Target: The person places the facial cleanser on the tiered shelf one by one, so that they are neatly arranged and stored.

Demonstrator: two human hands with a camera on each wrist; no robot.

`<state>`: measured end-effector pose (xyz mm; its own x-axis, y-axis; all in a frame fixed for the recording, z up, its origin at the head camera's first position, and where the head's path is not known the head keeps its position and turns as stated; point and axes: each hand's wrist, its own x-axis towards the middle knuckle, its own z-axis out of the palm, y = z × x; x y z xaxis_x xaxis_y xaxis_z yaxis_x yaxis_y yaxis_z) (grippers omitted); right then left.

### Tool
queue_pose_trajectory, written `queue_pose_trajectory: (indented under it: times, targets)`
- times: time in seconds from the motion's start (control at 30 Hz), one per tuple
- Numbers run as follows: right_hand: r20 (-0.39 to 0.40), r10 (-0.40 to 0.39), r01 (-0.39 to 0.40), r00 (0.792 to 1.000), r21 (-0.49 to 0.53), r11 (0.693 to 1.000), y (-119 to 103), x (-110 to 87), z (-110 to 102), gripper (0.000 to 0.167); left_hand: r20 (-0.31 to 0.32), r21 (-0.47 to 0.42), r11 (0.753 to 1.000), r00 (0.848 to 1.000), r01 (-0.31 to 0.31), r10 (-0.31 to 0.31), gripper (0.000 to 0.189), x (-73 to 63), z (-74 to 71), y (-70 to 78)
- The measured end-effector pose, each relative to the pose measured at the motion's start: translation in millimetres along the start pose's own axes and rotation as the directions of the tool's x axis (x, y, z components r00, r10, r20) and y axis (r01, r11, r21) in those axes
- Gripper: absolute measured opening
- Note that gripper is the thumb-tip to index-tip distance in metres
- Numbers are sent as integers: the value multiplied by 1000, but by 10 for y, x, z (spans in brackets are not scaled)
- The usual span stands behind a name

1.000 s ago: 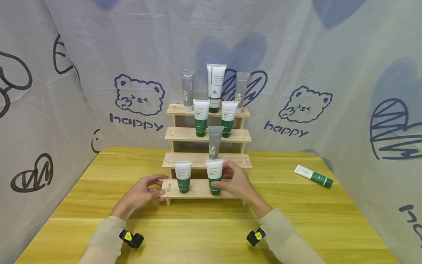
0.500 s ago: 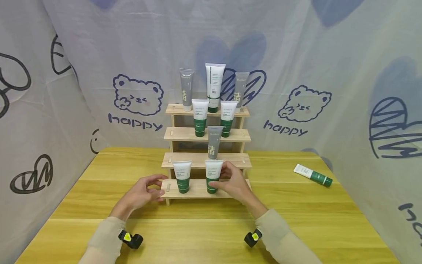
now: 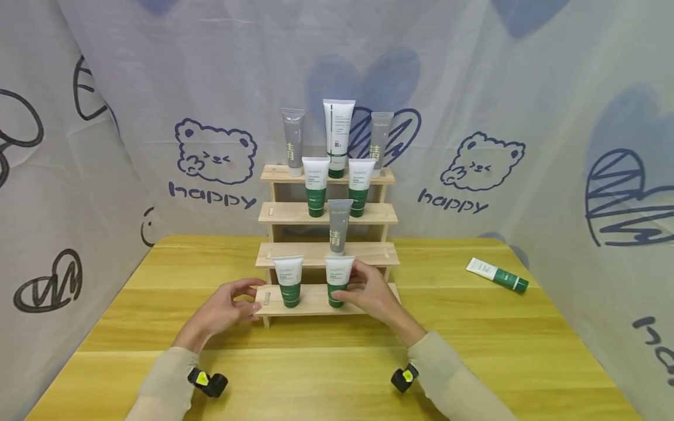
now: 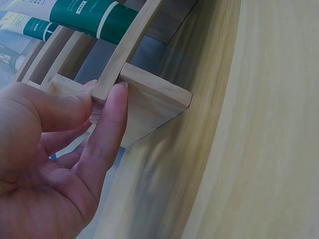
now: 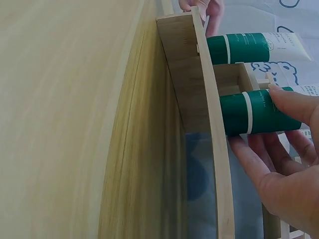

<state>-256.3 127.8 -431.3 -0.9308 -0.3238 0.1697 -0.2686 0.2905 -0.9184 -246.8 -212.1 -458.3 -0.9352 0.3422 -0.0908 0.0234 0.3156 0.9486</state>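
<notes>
My right hand [image 3: 371, 293] holds a white-and-green squeeze tube [image 3: 339, 271], thumb in front and fingers behind. That tube stands cap down on the lowest step of a wooden tiered display stand [image 3: 314, 305]. In the right wrist view its green cap end [image 5: 234, 113] meets the board. A matching tube [image 3: 288, 280] stands to its left on the same step. My left hand [image 3: 223, 307] grips the left end of this step; the left wrist view shows thumb and finger pinching the board's corner [image 4: 112, 74].
Higher steps carry a grey tube [image 3: 339, 225], two white-and-green tubes [image 3: 316, 184], and a tall white tube [image 3: 338, 137] between two grey ones [image 3: 293, 140]. Another white-and-green tube [image 3: 497, 275] lies on the wooden table [image 3: 295, 374] at right. A printed curtain [image 3: 221, 52] hangs behind.
The held tube's base has shifted slightly left and back on the lowest step, with my right hand moving along. My left hand keeps its grip. The head view has drifted a little.
</notes>
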Motion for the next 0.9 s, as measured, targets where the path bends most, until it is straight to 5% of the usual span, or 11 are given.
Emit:
queue_pose_trajectory:
  times: [0.63, 0.9]
  targets:
    - [15, -22, 22, 1000, -25, 999, -22, -26, -9, 50, 4, -8, 1000, 1000, -4, 4, 57, -38, -9, 19]
    - [62, -40, 46, 997, -97, 994, -130, -62, -383, 44, 2, -12, 1000, 1000, -5, 5, 58, -43, 0, 29]
